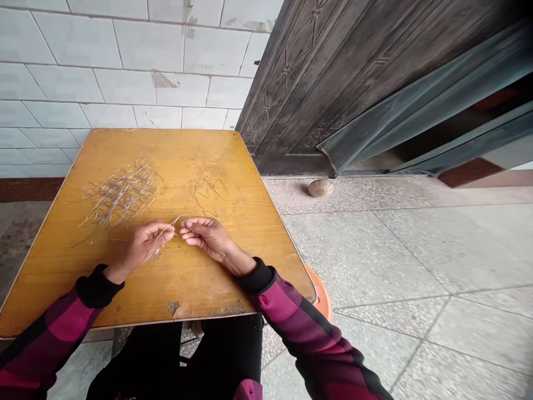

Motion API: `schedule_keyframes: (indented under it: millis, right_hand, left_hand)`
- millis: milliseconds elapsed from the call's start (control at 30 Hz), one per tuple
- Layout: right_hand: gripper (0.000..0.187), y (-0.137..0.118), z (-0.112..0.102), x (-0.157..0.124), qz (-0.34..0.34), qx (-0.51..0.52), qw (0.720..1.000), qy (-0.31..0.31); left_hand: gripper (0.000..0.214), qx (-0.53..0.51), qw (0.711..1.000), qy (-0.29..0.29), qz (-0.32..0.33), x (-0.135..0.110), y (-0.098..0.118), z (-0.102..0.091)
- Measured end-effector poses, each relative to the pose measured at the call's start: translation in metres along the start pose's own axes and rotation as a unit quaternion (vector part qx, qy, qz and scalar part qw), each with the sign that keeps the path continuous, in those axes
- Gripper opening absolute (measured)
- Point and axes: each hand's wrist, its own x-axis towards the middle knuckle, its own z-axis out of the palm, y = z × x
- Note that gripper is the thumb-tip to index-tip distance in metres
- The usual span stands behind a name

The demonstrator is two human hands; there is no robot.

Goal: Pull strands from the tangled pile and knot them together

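Above the middle of the wooden table [200, 289], my left hand [145, 243] pinches a thin piece of wire [170, 225] between thumb and fingers. My right hand [207, 236] faces it from the right, fingers closed at the wire's other end near a small bend. A tangled heap of silvery wires [125, 194] lies beyond my left hand. Past my right hand, a few bent wires [209, 194] lie loosely apart from the heap.
A white tiled wall [125, 44] rises behind the table. To the right stand a dark carved door [287, 100] and a grey-green curtain [387, 111]. A round stone [320, 188] lies on the tiled floor [395, 250]. An orange stool [322, 294] shows beside the table's right corner.
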Motion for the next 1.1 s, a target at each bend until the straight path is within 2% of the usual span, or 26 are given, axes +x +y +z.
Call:
schedule_keyframes:
  millis: [133, 233, 400, 633, 967, 1100]
  right_hand:
    - [0.025, 0.011, 0.007, -0.001, 0.023, -0.021, 0.999, -0.040]
    - [0.024, 0.014, 0.007, -0.001, 0.011, -0.052, 0.998, -0.033]
    - [0.021, 0.012, 0.005, 0.000, -0.047, -0.082, 0.996, -0.006]
    - [0.024, 0.003, 0.005, -0.004, -0.039, -0.083, 0.995, -0.027]
    - [0.028, -0.008, -0.001, -0.004, -0.095, -0.029, 0.994, 0.035]
    - [0.029, -0.009, -0.005, -0.001, -0.102, -0.018, 0.994, 0.042]
  left_hand:
    - [0.026, -0.106, 0.993, 0.006, -0.046, 0.001, -0.001, 0.003]
    - [0.028, -0.172, 0.982, -0.009, -0.079, 0.001, 0.000, 0.002]
    - [0.028, -0.190, 0.975, -0.035, -0.110, 0.001, 0.004, 0.003]
    - [0.025, -0.253, 0.955, -0.059, -0.142, 0.002, 0.001, 0.002]
    - [0.026, -0.332, 0.932, -0.009, -0.145, 0.003, -0.002, -0.003]
    - [0.024, -0.338, 0.931, 0.058, -0.124, 0.005, -0.005, -0.003]
